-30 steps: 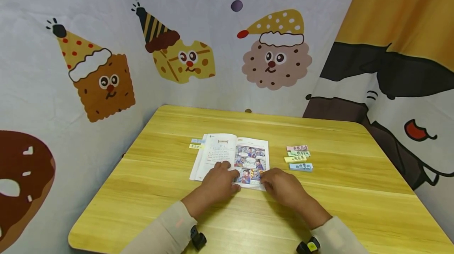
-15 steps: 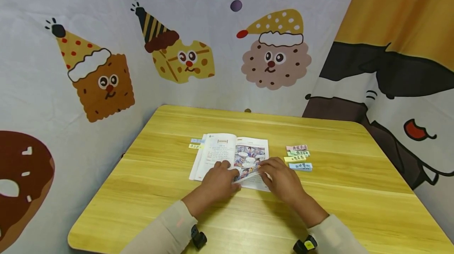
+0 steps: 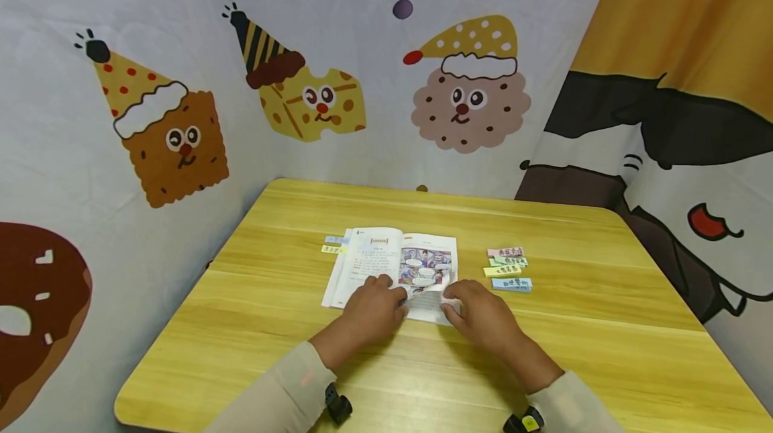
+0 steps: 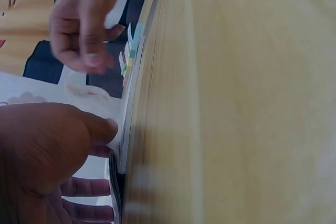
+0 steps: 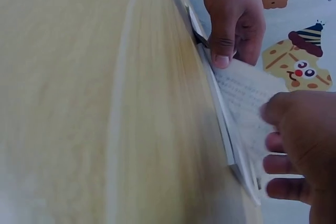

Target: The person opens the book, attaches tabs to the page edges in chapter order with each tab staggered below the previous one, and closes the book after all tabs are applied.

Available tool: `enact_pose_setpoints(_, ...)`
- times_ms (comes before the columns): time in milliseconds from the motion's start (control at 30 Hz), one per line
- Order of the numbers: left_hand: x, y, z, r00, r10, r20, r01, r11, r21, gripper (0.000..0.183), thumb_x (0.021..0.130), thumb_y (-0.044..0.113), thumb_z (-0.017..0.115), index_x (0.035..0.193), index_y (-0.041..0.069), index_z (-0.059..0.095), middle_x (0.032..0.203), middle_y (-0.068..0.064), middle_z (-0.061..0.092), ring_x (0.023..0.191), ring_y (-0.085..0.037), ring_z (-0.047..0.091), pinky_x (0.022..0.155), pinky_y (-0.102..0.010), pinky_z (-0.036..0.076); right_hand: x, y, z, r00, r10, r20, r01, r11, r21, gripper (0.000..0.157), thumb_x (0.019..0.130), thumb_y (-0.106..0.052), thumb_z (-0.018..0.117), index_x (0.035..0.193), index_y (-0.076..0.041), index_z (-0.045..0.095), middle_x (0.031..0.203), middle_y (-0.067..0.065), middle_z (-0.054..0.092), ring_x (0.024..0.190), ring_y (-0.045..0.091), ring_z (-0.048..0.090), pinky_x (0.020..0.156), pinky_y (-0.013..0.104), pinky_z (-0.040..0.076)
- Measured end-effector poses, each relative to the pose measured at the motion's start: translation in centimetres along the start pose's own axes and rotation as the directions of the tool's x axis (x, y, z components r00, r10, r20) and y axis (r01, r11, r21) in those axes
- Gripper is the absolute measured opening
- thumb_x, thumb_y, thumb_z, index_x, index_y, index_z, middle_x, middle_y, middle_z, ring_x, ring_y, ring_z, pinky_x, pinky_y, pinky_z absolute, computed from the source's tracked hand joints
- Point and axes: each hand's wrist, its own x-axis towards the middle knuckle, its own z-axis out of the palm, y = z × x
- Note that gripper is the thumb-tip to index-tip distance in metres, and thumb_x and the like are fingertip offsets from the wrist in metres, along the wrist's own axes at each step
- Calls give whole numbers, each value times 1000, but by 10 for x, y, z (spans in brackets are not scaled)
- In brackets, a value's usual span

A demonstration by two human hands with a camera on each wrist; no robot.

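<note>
White-paged illustrated book (image 3: pixel 373 257), spread: left hand (image 3: pixel 371 309) presses it, unclenched; right hand (image 3: pixel 483 312) loose, grasping nothing, beside curled comic page (image 3: pixel 425 266).

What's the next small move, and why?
Probably slip the right hand under the comic page and turn it left: its lower edge is curled up, baring the page beneath, while the left hand rests on the book.
</note>
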Motion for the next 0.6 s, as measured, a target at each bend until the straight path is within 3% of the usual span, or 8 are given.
enact_pose_setpoints(133, 0, 0, -1, 1000, -14, -5, 14, 1000, -14, 17, 92, 35, 56, 97, 22, 65, 96, -3, 57, 82, -25, 52, 60, -37, 45, -3, 4, 6, 992, -16, 126, 15, 1000, 7, 20, 84, -30, 70, 103, -22, 67, 106, -5, 63, 101, 11, 57, 77, 34, 49)
enact_pose_setpoints(267, 1, 1, -2, 999, -45, 19, 46, 999, -27, 18, 92, 33, 56, 104, 21, 64, 100, -3, 58, 86, -24, 53, 63, -38, 46, -4, 6, 7, 983, -74, 169, 72, 997, 15, 17, 82, -25, 73, 99, -23, 69, 103, -8, 63, 102, 11, 58, 82, 34, 48)
enact_pose_setpoints(500, 1, 3, -2, 992, -124, -31, 121, 990, -73, 54, 85, 30, 60, 135, 16, 46, 105, -6, 61, 90, -26, 57, 63, -39, 48, -1, 9, 5, 971, -131, 199, 132, 991, 7, 11, 81, -22, 73, 92, -22, 72, 104, -7, 66, 101, 13, 59, 84, 33, 48)
enact_pose_setpoints(600, 1, 4, -2, 985, -168, -39, 163, 981, -104, 64, 84, 31, 59, 141, 11, 38, 103, -7, 62, 88, -25, 57, 62, -39, 47, 1, 8, 4, 967, -133, 217, 132, 991, 19, 9, 81, -21, 73, 90, -23, 72, 104, -8, 66, 100, 12, 59, 83, 33, 48)
